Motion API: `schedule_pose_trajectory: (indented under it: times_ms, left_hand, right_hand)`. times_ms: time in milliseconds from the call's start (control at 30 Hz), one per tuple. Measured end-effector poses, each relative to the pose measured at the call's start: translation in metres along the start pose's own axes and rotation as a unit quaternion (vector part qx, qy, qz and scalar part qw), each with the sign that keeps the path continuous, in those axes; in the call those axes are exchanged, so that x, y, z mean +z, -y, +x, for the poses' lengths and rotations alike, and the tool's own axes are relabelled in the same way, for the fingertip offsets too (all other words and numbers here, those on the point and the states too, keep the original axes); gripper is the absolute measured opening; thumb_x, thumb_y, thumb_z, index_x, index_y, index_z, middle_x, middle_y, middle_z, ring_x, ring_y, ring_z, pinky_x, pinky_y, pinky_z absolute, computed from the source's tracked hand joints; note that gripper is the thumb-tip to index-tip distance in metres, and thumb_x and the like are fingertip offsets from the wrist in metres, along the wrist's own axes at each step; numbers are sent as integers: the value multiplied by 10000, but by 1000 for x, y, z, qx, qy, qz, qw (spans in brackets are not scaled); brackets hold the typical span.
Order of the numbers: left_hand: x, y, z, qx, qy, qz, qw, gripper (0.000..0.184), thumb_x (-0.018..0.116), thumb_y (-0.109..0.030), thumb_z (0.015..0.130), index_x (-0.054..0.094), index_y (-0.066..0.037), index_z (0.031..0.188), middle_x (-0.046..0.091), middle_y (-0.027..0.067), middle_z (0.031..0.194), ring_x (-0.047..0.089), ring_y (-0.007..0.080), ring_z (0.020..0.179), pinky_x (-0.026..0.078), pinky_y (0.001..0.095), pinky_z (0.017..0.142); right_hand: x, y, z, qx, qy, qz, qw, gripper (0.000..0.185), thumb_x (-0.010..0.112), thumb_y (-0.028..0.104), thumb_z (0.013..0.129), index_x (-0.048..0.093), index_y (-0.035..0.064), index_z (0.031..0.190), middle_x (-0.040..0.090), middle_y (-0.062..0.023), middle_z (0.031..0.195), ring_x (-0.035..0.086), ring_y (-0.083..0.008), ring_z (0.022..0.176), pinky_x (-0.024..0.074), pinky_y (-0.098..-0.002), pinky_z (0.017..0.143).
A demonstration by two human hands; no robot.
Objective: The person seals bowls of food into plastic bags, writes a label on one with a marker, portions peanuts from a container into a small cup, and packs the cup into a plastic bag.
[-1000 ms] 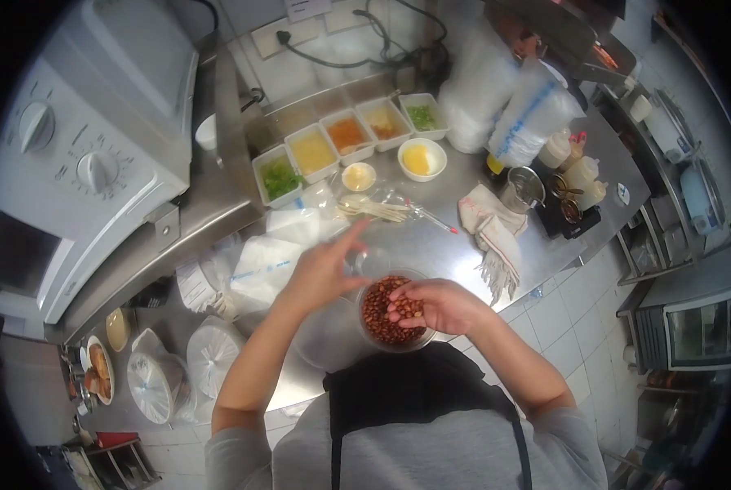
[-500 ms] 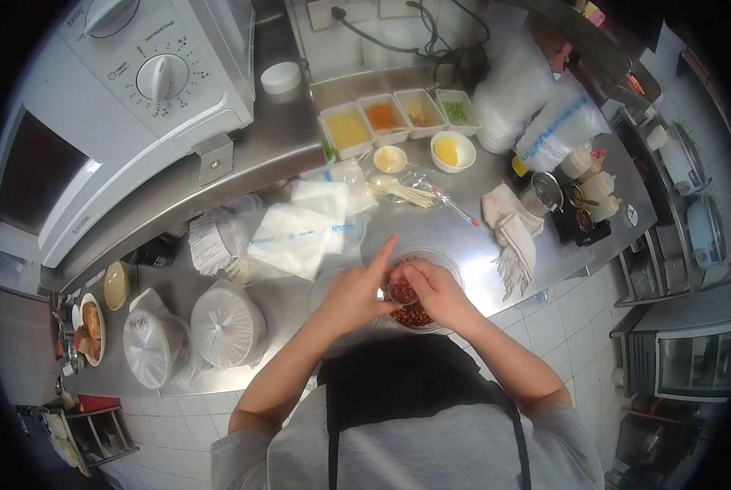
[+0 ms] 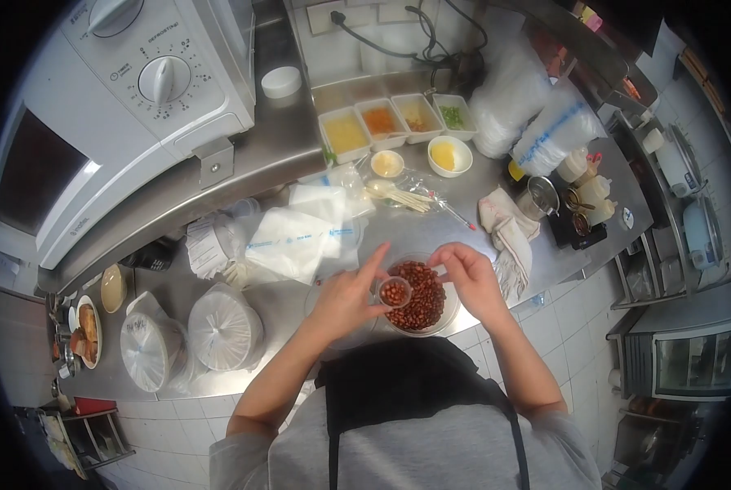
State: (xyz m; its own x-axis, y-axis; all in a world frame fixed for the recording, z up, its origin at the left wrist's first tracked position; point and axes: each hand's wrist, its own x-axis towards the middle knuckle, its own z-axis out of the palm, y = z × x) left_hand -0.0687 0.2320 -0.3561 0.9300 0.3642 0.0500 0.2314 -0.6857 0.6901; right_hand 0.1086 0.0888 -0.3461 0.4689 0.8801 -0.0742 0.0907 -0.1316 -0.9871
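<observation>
A clear round bowl of reddish-brown nuts or beans (image 3: 424, 304) stands at the counter's front edge. Over its left side, my left hand (image 3: 347, 302) holds a small clear cup (image 3: 395, 292) between thumb and fingers, with some of the same pieces inside. My right hand (image 3: 470, 279) hovers above the bowl's right rim, its fingers curled and thumb near the fingertips; whether a piece sits between them is too small to tell.
Plastic bags (image 3: 289, 243) lie left of the bowl; two plastic-covered tubs (image 3: 225, 327) stand farther left. Behind are food trays (image 3: 345, 134), a white bowl (image 3: 449, 156) and wooden sticks (image 3: 402, 196). A cloth (image 3: 507, 233) lies right, near a metal pitcher (image 3: 538, 197).
The small cup now shows pieces inside. My right hand went into the bowl's area, over the cup, then moved away to the right. The head view has shifted, showing more microwave.
</observation>
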Motion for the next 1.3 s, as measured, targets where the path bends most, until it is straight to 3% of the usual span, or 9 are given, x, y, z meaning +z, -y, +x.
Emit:
schedule_pose_trajectory:
  times_ms: [67, 167, 233, 300, 467, 633, 933, 1233, 1300]
  left_hand:
    - [0, 0, -3, 9, 1, 6, 1000, 945, 776, -168, 623, 247, -118, 1405, 654, 30, 950, 614, 250, 649, 468, 389, 702]
    - [-3, -2, -4, 8, -1, 12, 1000, 926, 772, -169, 630, 260, -121, 1400, 652, 17, 963, 619, 240, 662, 465, 385, 722]
    - [-5, -7, -6, 35, -26, 44, 998, 921, 769, -167, 635, 260, -123, 1401, 650, 17, 972, 624, 246, 688, 464, 390, 735]
    - [-5, -6, -6, 28, -22, 50, 998, 915, 765, -165, 641, 258, -129, 1402, 650, 21, 977, 625, 249, 700, 463, 391, 732]
    - [-1, 1, -5, 47, -34, 50, 997, 874, 779, -140, 594, 357, -129, 1359, 639, 24, 1003, 587, 232, 624, 426, 333, 674]
    - [1, 0, -5, 76, -33, 71, 994, 519, 752, -121, 607, 585, -104, 1098, 622, 42, 987, 609, 236, 804, 436, 337, 703]
    - [6, -3, -5, 81, -35, 72, 993, 460, 744, -114, 606, 599, -87, 1042, 625, 44, 980, 614, 241, 813, 442, 342, 706]
    - [6, 2, -6, 92, -56, 58, 993, 445, 747, -114, 607, 605, -86, 1027, 626, 52, 964, 616, 246, 780, 442, 336, 673]
    - [0, 2, -7, 79, -58, 59, 993, 441, 750, -104, 606, 607, -78, 1022, 628, 63, 964, 617, 256, 788, 451, 341, 676]
  right_hand:
    - [0, 0, -6, -37, 7, -230, 972, 91, 545, 35, 843, 608, -11, 889, 629, -109, 892, 621, -203, 808, 493, -288, 704]
    - [7, -13, -11, -124, 76, -314, 938, 100, 600, 4, 768, 623, 5, 866, 613, -143, 864, 615, -264, 750, 483, -300, 676]
    - [13, -4, -15, -98, 76, -250, 960, 134, 623, -27, 724, 631, 22, 849, 569, -127, 843, 584, -278, 763, 468, -312, 680]
    - [18, 6, -15, -198, 38, -239, 950, 148, 607, -47, 679, 637, 35, 797, 520, -107, 828, 547, -293, 807, 456, -350, 694]
    - [26, 6, -11, -243, 44, -266, 932, 182, 593, -49, 645, 642, 62, 782, 461, -89, 807, 502, -270, 790, 420, -359, 690]
    - [44, -8, -15, -227, 56, -298, 925, 162, 578, 10, 678, 658, 78, 802, 465, -90, 848, 486, -270, 828, 385, -377, 728]
    - [52, -10, -20, -221, 65, -391, 891, 151, 584, 63, 709, 661, 62, 838, 471, -94, 918, 462, -273, 923, 344, -400, 781]
    - [34, -7, -14, -163, 87, -324, 928, 147, 674, 65, 706, 659, 66, 853, 485, -78, 917, 485, -262, 956, 370, -381, 832]
    - [19, -10, -8, -149, 82, -202, 965, 159, 664, 34, 707, 655, 54, 864, 516, -84, 889, 522, -265, 888, 421, -336, 775]
